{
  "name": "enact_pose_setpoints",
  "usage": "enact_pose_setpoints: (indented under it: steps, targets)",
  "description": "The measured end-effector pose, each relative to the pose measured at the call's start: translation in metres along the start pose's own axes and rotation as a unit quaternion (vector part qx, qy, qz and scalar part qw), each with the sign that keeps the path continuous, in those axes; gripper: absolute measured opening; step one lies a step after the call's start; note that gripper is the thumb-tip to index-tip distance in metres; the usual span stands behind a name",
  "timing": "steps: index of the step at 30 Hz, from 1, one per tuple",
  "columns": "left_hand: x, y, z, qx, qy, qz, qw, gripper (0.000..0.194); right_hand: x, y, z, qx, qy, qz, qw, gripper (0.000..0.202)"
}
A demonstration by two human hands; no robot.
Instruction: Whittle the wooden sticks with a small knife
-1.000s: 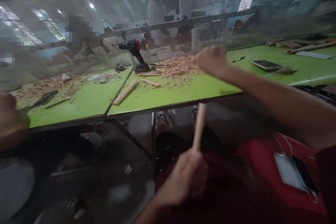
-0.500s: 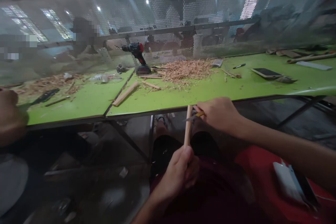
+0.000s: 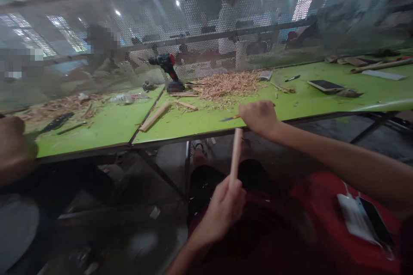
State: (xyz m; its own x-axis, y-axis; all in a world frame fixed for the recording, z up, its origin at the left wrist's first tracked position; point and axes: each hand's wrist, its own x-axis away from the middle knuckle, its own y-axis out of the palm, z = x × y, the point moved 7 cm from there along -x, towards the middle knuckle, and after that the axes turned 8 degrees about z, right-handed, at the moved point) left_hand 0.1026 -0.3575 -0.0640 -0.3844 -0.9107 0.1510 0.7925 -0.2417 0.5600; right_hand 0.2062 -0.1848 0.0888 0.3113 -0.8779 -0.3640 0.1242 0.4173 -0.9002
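My left hand (image 3: 227,204) is wrapped round the lower end of a pale wooden stick (image 3: 236,152), which stands nearly upright above my lap. My right hand (image 3: 258,117) is closed on a knife (image 3: 230,118) with a yellowish handle. Its blade points left, over the front edge of the green table (image 3: 193,122). A gap shows between the blade and the top of the stick.
Wood shavings (image 3: 230,88) lie behind, with a cordless drill (image 3: 167,68) to their left. A wooden piece (image 3: 155,116), a pen (image 3: 292,78) and a phone (image 3: 325,86) rest on the table. At far left is another person's hand (image 3: 16,150). A red stool (image 3: 325,189) holds devices.
My right hand has lifted the knife up and away from the stick, where the blade lay across it. The stick's top has tilted slightly to the right.
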Motion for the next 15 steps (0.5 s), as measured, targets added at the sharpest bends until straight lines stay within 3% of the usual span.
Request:
enact_pose_setpoints:
  steps: [3,6,10,15]
  targets:
    - [0.005,0.008,-0.008,0.011,-0.026,-0.060,0.998,0.063,-0.021,0.005,0.038,0.030,0.070,0.000,0.997,0.037]
    - [-0.002,0.003,-0.007,0.027,-0.012,-0.041,0.999,0.064,-0.016,-0.003,0.051,0.021,0.079,-0.002,0.997,0.035]
    - [-0.013,-0.006,-0.004,0.036,0.021,0.000,0.999,0.061,0.028,-0.013,0.022,0.003,0.036,-0.031,0.999,0.031]
    - [-0.011,-0.003,-0.003,0.028,0.030,-0.011,0.999,0.060,0.071,-0.006,-0.032,-0.012,-0.076,-0.049,0.996,0.026]
